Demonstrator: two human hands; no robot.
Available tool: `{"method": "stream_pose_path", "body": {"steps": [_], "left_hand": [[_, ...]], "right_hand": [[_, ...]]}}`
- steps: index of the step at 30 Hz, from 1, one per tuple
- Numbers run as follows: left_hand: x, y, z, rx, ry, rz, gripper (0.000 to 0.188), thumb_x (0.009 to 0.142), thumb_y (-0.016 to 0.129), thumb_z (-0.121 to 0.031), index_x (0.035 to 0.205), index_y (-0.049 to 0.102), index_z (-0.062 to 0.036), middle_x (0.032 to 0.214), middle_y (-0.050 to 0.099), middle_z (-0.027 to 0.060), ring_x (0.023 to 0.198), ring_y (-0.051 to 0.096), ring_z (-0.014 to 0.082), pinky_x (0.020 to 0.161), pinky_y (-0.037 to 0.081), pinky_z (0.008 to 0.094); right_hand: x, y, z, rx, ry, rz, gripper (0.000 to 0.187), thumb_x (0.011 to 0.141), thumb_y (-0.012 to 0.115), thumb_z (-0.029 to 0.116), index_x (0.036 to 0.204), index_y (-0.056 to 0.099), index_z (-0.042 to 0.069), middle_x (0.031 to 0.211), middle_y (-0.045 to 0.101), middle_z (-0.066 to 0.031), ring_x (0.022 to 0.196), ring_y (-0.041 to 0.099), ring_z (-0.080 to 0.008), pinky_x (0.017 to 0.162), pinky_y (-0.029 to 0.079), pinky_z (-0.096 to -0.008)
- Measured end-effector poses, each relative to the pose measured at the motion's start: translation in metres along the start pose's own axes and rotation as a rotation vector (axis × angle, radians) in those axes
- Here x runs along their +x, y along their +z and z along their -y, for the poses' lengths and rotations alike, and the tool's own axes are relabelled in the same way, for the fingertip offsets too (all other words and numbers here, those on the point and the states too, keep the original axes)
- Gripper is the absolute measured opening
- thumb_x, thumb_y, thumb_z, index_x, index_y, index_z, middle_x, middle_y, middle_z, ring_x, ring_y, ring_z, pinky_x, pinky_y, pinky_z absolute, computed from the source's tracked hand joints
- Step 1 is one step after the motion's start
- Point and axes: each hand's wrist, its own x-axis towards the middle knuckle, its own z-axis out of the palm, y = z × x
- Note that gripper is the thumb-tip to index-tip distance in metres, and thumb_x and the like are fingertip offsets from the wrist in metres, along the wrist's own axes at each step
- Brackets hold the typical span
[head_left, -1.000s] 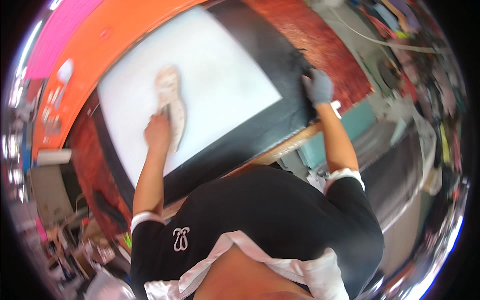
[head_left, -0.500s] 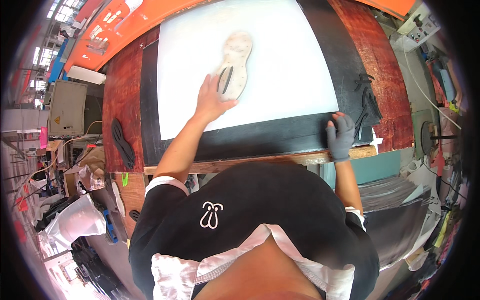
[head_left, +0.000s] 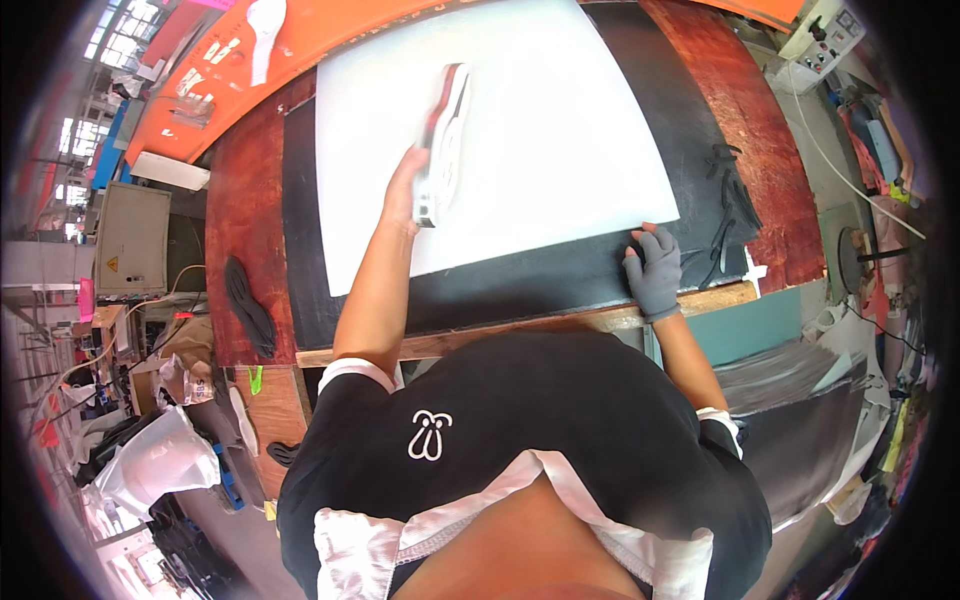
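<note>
My left hand point(head_left: 404, 188) is closed on the near end of a sole-shaped cutting die point(head_left: 445, 150), tipped up on its narrow side over a large white sheet point(head_left: 550, 130). The die's side looks metallic with a dark reddish band, and it is slightly blurred. Part of my fingers is hidden behind it. My right hand point(head_left: 655, 270), in a grey fingertip-less glove, rests on the black board point(head_left: 540, 270) by the sheet's near right corner. Its fingers are lightly bent, the thumb apart, and nothing shows in them.
Black sole-shaped pieces point(head_left: 249, 306) lie on the reddish board at the left. Black strips point(head_left: 735, 200) lie at the right. A wooden rail point(head_left: 600, 318) edges the table in front of me. An orange machine part point(head_left: 215, 75) spans the far side, with a control box point(head_left: 825, 45) far right.
The die has turned from lying face up to standing on its side, and my left hand has closed around it. My right hand appears a little further left in view.
</note>
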Motion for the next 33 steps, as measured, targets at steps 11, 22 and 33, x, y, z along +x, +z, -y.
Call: {"method": "stream_pose_path", "body": {"steps": [11,22,33], "left_hand": [[-0.011,0.013,0.005,-0.71,0.033,0.354,0.071,0.076,0.049,-0.058,0.134,0.043,-0.017,0.131,0.048,0.0136,0.111,0.045,0.046,0.082,0.045,0.0491],[0.024,0.034,0.034,0.287,0.096,-0.133,0.07,0.076,0.064,-0.041,0.132,0.043,-0.0036,0.121,0.055,0.0135,0.104,0.057,0.0245,0.088,0.046,0.0312],[0.032,0.116,0.08,1.523,0.273,-0.268,0.078,0.069,0.073,-0.03,0.135,0.038,-0.006,0.142,0.028,0.0205,0.127,0.031,0.0364,0.103,0.031,0.0412]], "right_hand": [[0.001,0.002,0.0,0.027,0.044,0.013,0.025,0.07,0.063,0.009,0.095,0.06,0.007,0.109,0.055,-0.0117,0.099,0.051,-0.0324,0.085,0.044,-0.0395],[0.005,-0.001,0.001,0.051,0.054,0.004,0.023,0.071,0.063,0.009,0.093,0.059,0.006,0.106,0.055,-0.0124,0.098,0.051,-0.0328,0.085,0.043,-0.0405],[0.004,-0.001,0.001,0.063,0.047,-0.046,0.024,0.07,0.064,0.009,0.092,0.059,0.006,0.105,0.055,-0.0112,0.098,0.051,-0.0314,0.085,0.042,-0.0391]]}}
